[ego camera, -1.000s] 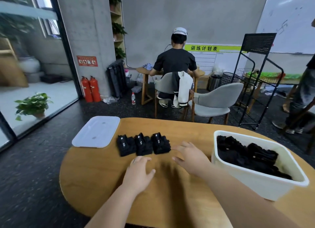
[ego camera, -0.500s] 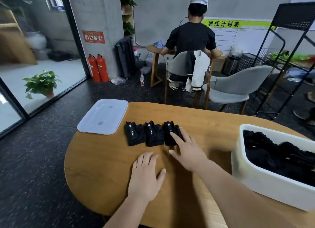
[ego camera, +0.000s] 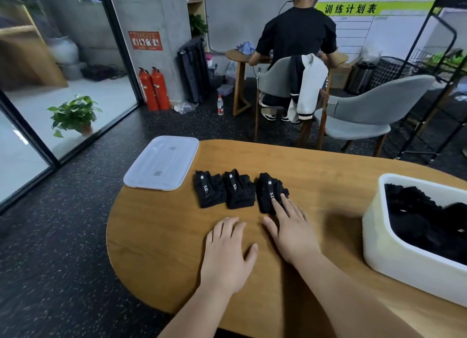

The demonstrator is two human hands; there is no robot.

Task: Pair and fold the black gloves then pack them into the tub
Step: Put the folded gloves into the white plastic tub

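Three folded black glove pairs lie in a row on the wooden table [ego camera: 161,236]: a left pair [ego camera: 208,192], a middle pair [ego camera: 238,192] and a right pair [ego camera: 269,193]. My right hand [ego camera: 290,227] lies flat with straight fingers, its fingertips touching the near edge of the right pair. Flat on the table just left of it, my left hand [ego camera: 227,254] holds nothing. The white tub [ego camera: 381,244] stands at the right edge of the view with several loose black gloves [ego camera: 427,219] inside.
The tub's white lid [ego camera: 163,163] lies at the table's far left edge. Beyond the table stand a grey chair [ego camera: 366,110] and a black wire rack [ego camera: 444,67]. A person in black sits at another table with their back turned.
My right hand has slid forward onto the right glove pair. My left hand stays flat on the table. The view has tilted down and shifted left.
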